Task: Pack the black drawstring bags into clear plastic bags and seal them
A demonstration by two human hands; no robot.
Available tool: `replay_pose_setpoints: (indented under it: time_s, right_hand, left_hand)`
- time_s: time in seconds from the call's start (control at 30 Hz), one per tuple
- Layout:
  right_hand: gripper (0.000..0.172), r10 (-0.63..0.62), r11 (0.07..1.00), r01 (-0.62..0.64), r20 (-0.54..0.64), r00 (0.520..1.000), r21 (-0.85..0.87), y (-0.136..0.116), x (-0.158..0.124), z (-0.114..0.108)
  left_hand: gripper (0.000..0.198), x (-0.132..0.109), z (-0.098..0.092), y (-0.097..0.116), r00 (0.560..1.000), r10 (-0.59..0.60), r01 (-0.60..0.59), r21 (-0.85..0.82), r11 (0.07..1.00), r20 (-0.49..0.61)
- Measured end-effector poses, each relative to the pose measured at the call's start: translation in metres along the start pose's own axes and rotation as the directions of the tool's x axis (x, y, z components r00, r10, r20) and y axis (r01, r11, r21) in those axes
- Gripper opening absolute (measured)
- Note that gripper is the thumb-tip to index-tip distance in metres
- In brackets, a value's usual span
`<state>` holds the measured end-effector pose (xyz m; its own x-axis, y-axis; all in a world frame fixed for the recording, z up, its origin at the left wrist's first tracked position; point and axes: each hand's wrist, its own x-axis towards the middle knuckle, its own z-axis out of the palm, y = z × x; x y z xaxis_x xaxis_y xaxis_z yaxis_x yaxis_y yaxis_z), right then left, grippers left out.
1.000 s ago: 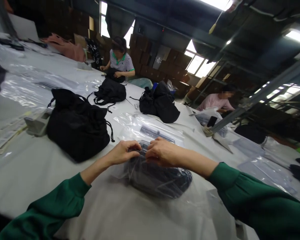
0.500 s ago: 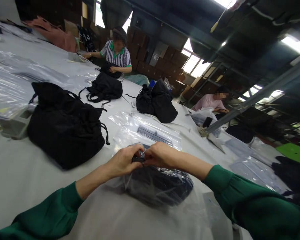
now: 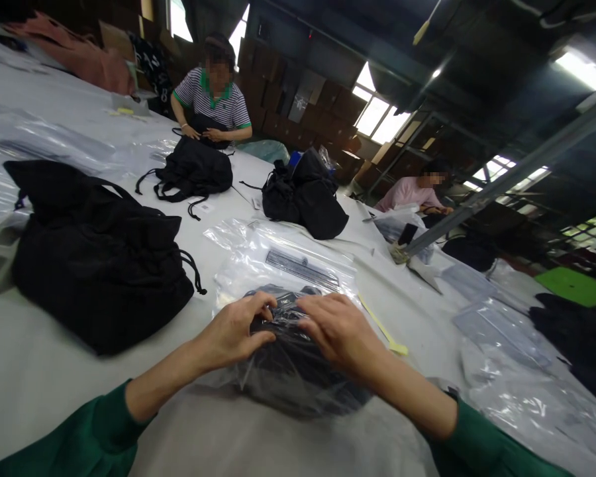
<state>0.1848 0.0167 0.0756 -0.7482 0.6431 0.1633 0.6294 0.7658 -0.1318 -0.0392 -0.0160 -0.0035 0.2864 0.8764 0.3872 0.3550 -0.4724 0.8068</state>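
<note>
In front of me a dark bag sits inside a clear plastic bag, whose top is bunched between my hands. My left hand is at its left side, thumb and fingers apart and curved against the plastic. On the right, my right hand lies with fingers stretched over the upper part. Just beyond, a clear plastic sleeve with a printed dark block lies flat. To the left stands a large black drawstring bag, its cord hanging towards my left hand.
Further black bags rest across the white table. A yellow strip lies to the right, near loose plastic bags. One co-worker handles a black bag opposite; another person sits farther right. A metal post slants overhead.
Both hands have loosened from their pinch at the bag's top and moved apart. The right fingers are now extended. The co-worker opposite has drawn one arm in to the black bag.
</note>
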Motion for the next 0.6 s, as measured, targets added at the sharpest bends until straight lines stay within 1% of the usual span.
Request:
replay_pose_setpoints:
  time_s: [0.03, 0.07, 0.1, 0.13, 0.17, 0.2, 0.23, 0.27, 0.3, 0.33, 0.37, 0.4, 0.43, 0.47, 0.5, 0.53, 0.57, 0.6]
  right_hand:
    - [0.033, -0.041, 0.999, 0.041, 0.014, 0.999, -0.026, -0.010, -0.008, 0.010]
    - [0.036, -0.049, 0.998, 0.051, 0.027, 0.998, -0.049, -0.017, -0.014, 0.022]
    - [0.039, -0.038, 0.997, 0.040, 0.039, 0.999, -0.064, -0.022, -0.018, 0.033]
    - [0.043, -0.013, 0.997, 0.017, 0.046, 0.999, -0.072, -0.024, -0.020, 0.042]
    - [0.047, 0.008, 0.998, -0.005, 0.051, 0.999, -0.069, -0.023, -0.021, 0.048]
    - [0.050, 0.015, 0.998, -0.012, 0.064, 0.998, -0.058, -0.021, -0.022, 0.050]
    - [0.053, 0.007, 0.999, -0.003, 0.079, 0.997, -0.043, -0.018, -0.023, 0.047]
    - [0.055, -0.007, 0.999, 0.011, 0.087, 0.996, -0.036, -0.015, -0.025, 0.041]
    - [0.057, -0.013, 0.999, 0.017, 0.086, 0.996, -0.044, -0.011, -0.029, 0.033]
    - [0.061, 0.001, 0.998, 0.004, 0.072, 0.997, -0.069, -0.007, -0.034, 0.025]
    - [0.066, 0.035, 0.994, -0.029, 0.056, 0.998, -0.103, -0.003, -0.041, 0.017]
    - [0.072, 0.082, 0.988, -0.075, 0.045, 0.996, -0.137, 0.000, -0.050, 0.012]
    - [0.078, 0.137, 0.978, -0.129, 0.040, 0.990, -0.164, 0.004, -0.058, 0.010]
    - [0.082, 0.192, 0.967, -0.180, 0.049, 0.980, -0.180, 0.007, -0.067, 0.011]
    - [0.082, 0.241, 0.956, -0.225, 0.066, 0.968, -0.186, 0.010, -0.074, 0.015]
    - [0.080, 0.279, 0.948, -0.261, 0.083, 0.957, -0.183, 0.012, -0.080, 0.020]
    - [0.077, 0.308, 0.941, -0.288, 0.092, 0.947, -0.178, 0.014, -0.083, 0.025]
    - [0.073, 0.328, 0.935, -0.310, 0.090, 0.940, -0.170, 0.016, -0.086, 0.030]
  left_hand:
    - [0.032, -0.001, 0.000, -0.002, 1.000, 0.022, -0.022, 0.011, 1.000, 0.005]
    - [0.033, -0.002, -0.001, -0.005, 0.999, 0.044, -0.045, 0.026, 0.999, 0.018]
    - [0.039, -0.005, -0.004, -0.009, 0.997, 0.063, -0.065, 0.044, 0.997, 0.038]
    - [0.049, -0.009, -0.008, -0.015, 0.995, 0.073, -0.077, 0.065, 0.995, 0.062]
    - [0.060, -0.015, -0.013, -0.022, 0.994, 0.071, -0.078, 0.087, 0.993, 0.086]
    - [0.065, -0.022, -0.021, -0.030, 0.993, 0.052, -0.063, 0.103, 0.993, 0.108]
    - [0.061, -0.031, -0.028, -0.038, 0.993, 0.014, -0.027, 0.117, 0.993, 0.114]
    - [0.051, -0.042, -0.036, -0.045, 0.995, -0.048, 0.036, 0.131, 0.991, 0.090]
    - [0.040, -0.055, -0.043, -0.052, 0.990, -0.138, 0.133, 0.136, 0.982, 0.022]
    - [0.034, -0.070, -0.047, -0.057, 0.965, -0.246, 0.255, 0.116, 0.960, -0.085]
    - [0.035, -0.086, -0.046, -0.059, 0.909, -0.362, 0.379, 0.050, 0.924, -0.207]
    - [0.043, -0.102, -0.041, -0.060, 0.819, -0.482, 0.487, -0.066, 0.871, -0.310]
    - [0.054, -0.118, -0.029, -0.058, 0.711, -0.597, 0.552, -0.230, 0.801, -0.372]
    - [0.065, -0.133, -0.013, -0.055, 0.627, -0.700, 0.567, -0.416, 0.711, -0.342]
    - [0.075, -0.145, 0.008, -0.050, 0.563, -0.788, 0.561, -0.585, 0.586, -0.250]
    - [0.084, -0.153, 0.032, -0.044, 0.492, -0.854, 0.535, -0.714, 0.452, -0.172]
    - [0.091, -0.157, 0.056, -0.037, 0.442, -0.892, 0.505, -0.796, 0.334, -0.094]
    - [0.093, -0.156, 0.079, -0.030, 0.424, -0.905, 0.466, -0.848, 0.252, -0.036]
